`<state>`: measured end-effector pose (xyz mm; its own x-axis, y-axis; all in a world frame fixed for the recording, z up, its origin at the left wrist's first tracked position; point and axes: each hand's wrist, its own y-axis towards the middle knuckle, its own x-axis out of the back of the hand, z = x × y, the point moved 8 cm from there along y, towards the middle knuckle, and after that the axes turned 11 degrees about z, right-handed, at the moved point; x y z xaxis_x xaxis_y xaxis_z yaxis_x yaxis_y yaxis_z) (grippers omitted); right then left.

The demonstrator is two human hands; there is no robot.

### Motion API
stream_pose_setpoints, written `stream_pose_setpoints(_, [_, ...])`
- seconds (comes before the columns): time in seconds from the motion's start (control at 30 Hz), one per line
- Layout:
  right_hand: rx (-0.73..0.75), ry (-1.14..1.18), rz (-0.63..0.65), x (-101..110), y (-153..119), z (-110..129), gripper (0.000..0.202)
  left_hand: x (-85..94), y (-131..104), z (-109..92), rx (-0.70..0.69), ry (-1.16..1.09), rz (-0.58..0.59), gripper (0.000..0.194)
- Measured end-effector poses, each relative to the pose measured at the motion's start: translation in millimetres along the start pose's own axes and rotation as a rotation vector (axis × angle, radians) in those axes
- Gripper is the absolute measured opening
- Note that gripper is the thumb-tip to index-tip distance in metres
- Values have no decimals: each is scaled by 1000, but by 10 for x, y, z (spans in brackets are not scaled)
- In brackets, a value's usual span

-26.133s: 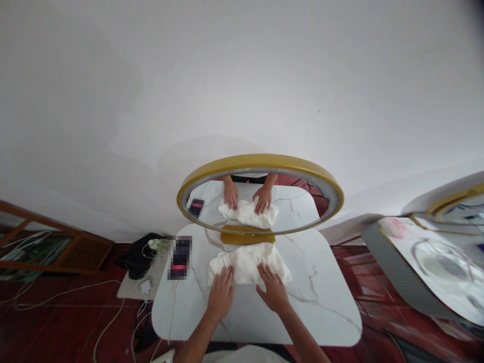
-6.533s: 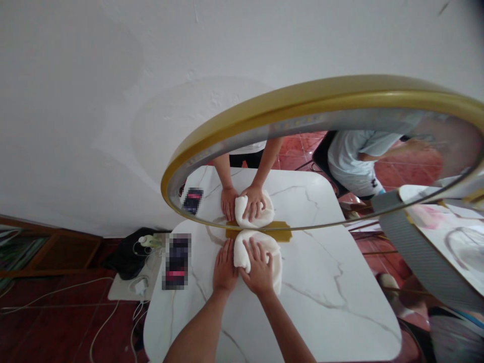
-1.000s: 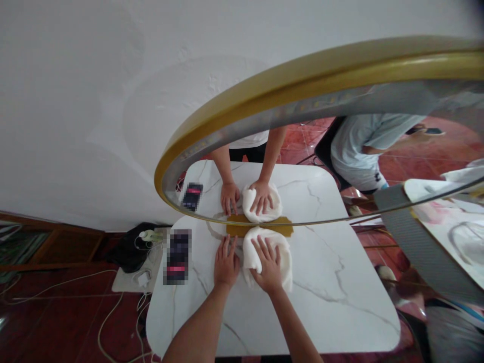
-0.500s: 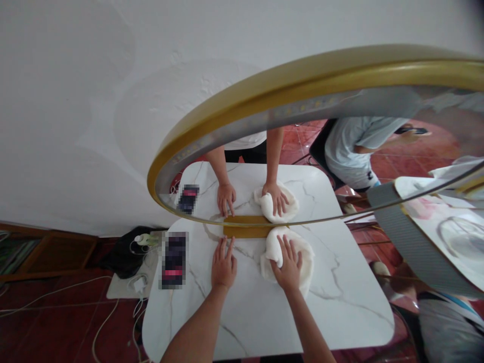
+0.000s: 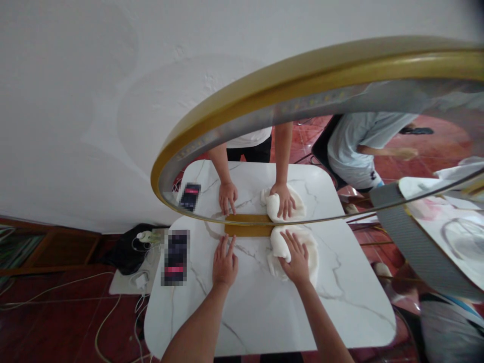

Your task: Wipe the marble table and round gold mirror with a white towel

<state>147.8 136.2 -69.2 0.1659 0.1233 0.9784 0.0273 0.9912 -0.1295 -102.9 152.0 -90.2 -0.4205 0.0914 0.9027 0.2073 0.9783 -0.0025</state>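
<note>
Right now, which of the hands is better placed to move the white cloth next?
Probably the right hand: it rests on the white cloth. The left hand rests on the table, apart from it.

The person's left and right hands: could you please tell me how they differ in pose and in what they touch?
The left hand rests on the bare marbled tabletop, while the right hand lies on the bunched white cloth. The left hand points almost straight ahead, beside the gold mirror base; the right hand angles leftward. Both are palm down, with fingers extended.
</note>
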Motion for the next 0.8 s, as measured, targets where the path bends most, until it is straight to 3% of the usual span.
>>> stream_pose_setpoints(0.13, [24,-36,-2,-28,-100,2,73,-14,-2,7,3,-8,6,66])
stream_pose_setpoints(0.37, [-228,30,-72,2,55,-253,67,2,-3,5,7,-3,13,66])
stream_pose_setpoints(0.63, [49,-77,53,-15,-91,-15,72,8,2,-4,6,-8,6,66])
stream_pose_setpoints(0.8, [-111,-65,33,22,-14,-115,72,9,1,2,5,-13,3,65])
